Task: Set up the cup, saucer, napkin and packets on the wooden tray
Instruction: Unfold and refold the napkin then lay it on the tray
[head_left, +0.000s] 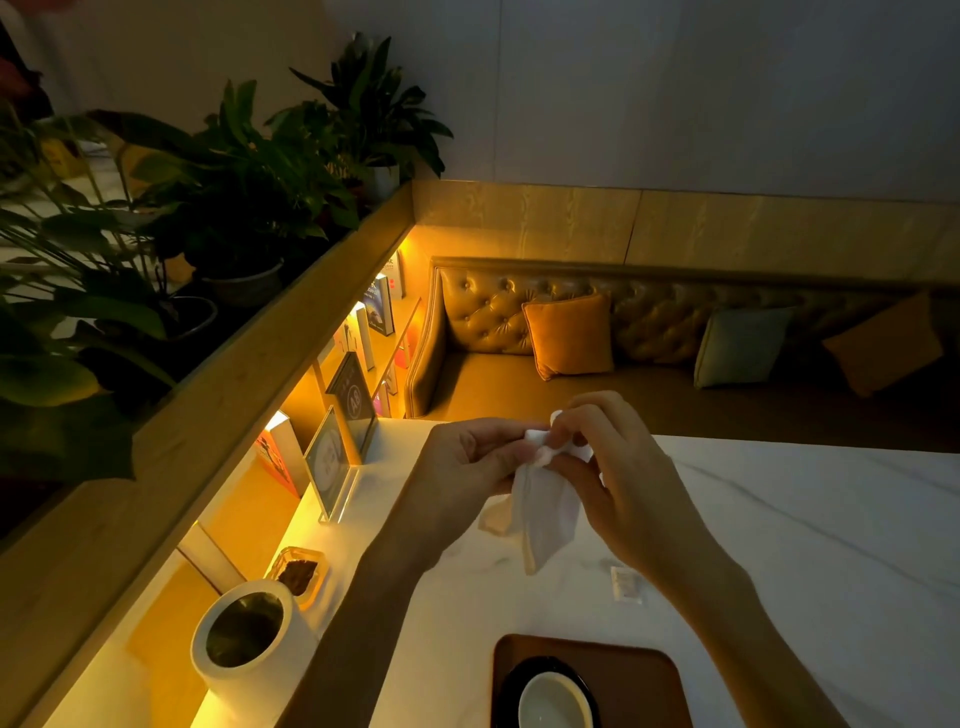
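Nearest to me, at the bottom edge of the view, sits the dark brown wooden tray (623, 670) with rounded corners, and on it a black round saucer (511, 680) carrying a white ceramic cup (553, 701); cup and saucer look already placed, toward the tray's left side. Beyond the tray, above the white marble-patterned worktop (805, 545), my two hands work the white paper napkin (545, 514).

I judge the step in hand to be the napkin: it hangs crumpled and partly unfolded, not yet shaped. My left hand (467, 467) has its grip pinched closed on the napkin's upper edge, and my right hand (613, 467) has thumb and fingers closed on the same top corner, so the napkin's body dangles below both grips, clear of the worktop as far as I can tell.

One small pale packet (626, 584) lies on the worktop just beyond the tray's far edge, under my right wrist. Another pale shape beyond the tray, behind the napkin, may be a second packet; I cannot tell.

Next move, I reckon: fold the napkin flat, then bring it back toward me and lay it on the tray's bare right side, beside the saucer, with packets to follow.
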